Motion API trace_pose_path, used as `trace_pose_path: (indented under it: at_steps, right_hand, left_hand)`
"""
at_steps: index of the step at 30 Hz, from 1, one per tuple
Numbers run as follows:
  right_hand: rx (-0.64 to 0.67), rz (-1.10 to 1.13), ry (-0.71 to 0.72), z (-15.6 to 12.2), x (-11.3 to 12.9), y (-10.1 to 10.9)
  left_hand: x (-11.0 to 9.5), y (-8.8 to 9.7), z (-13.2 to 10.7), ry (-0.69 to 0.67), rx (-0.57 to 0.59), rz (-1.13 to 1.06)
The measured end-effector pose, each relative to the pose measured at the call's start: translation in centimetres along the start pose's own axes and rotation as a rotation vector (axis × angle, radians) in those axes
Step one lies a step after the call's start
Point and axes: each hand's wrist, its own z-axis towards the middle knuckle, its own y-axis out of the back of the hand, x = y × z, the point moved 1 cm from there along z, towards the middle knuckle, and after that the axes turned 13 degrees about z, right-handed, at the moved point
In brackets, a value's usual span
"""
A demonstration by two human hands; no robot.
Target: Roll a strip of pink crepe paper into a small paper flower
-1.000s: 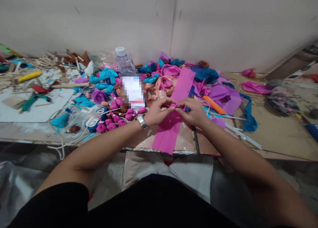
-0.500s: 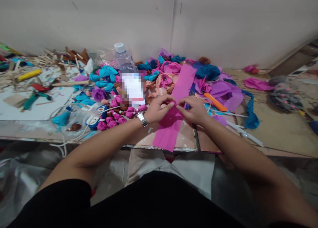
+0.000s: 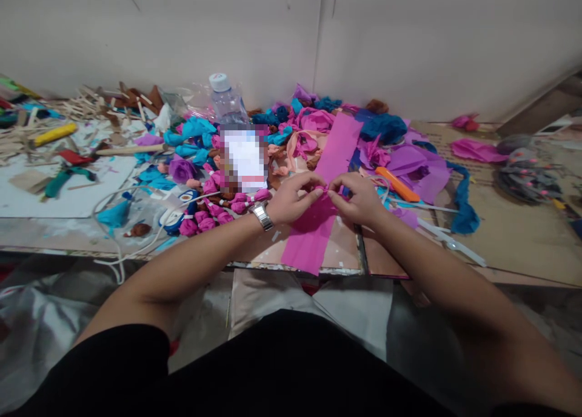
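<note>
A long strip of bright pink crepe paper [image 3: 305, 247] runs over the table from its front edge toward the back. Above it, my left hand [image 3: 295, 199], with a metal watch on the wrist, pinches a small bit of pink crepe paper [image 3: 324, 189] between thumb and forefinger. My right hand [image 3: 357, 200] closes on the same bit from the other side, fingertips almost touching the left ones. Whether this bit joins the strip below is hidden by the fingers. Bundled pink paper buds [image 3: 205, 219] lie left of my left wrist.
Left of the strip are a blurred-out phone [image 3: 246, 159], a clear bottle [image 3: 227, 102] and a corded blue-and-white device [image 3: 173, 219]. Green-handled pliers [image 3: 63, 180] lie farther left. An orange cutter [image 3: 397, 185], purple paper [image 3: 421, 165] and white strips [image 3: 450, 241] lie right.
Both hands keep their pinch on the pink bit, with a slight shift of the fingertips. The whole view has moved a little; the strip stays in place.
</note>
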Motion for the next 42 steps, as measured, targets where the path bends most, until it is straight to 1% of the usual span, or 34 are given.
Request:
trace_pose_path:
  at_steps: [4, 10, 15, 19, 22, 24, 28, 35, 39, 42]
  right_hand:
    - [-0.010, 0.006, -0.011, -0.05, -0.04, 0.02]
    - [-0.030, 0.011, 0.012, -0.22, -0.24, -0.12]
    - [-0.020, 0.020, -0.013, -0.24, -0.32, -0.13]
    - [-0.004, 0.042, -0.010, -0.18, -0.17, -0.04]
    - [-0.015, 0.068, -0.008, -0.13, -0.11, -0.05]
    - [-0.031, 0.092, -0.001, -0.12, -0.14, -0.08]
    - [-0.045, 0.114, 0.008, -0.09, -0.36, -0.11]
    - [-0.073, 0.109, 0.018, 0.10, -0.27, -0.12]
    - [-0.081, 0.121, 0.040, 0.19, -0.12, -0.26]
    - [-0.079, 0.117, 0.036, 0.14, -0.32, -0.37]
  left_hand:
    - [-0.34, 0.08, -0.03, -0.025, 0.005, 0.014]
    - [-0.34, 0.14, -0.03, -0.024, 0.001, 0.020]
    - [-0.37, 0.17, -0.02, -0.045, 0.001, 0.037]
    - [-0.37, 0.02, -0.10, -0.030, 0.008, -0.025]
    - [-0.14, -0.14, -0.16, 0.001, -0.029, -0.087]
    - [0.01, -0.19, -0.17, -0.005, -0.043, -0.098]
    - [0.17, -0.16, -0.18, -0.035, -0.041, -0.077]
    - [0.02, 0.04, -0.30, -0.046, -0.019, -0.037]
    - [0.12, -0.11, -0.34, -0.036, -0.018, -0.074]
    - [0.45, -0.48, -0.30, -0.009, -0.027, -0.159]
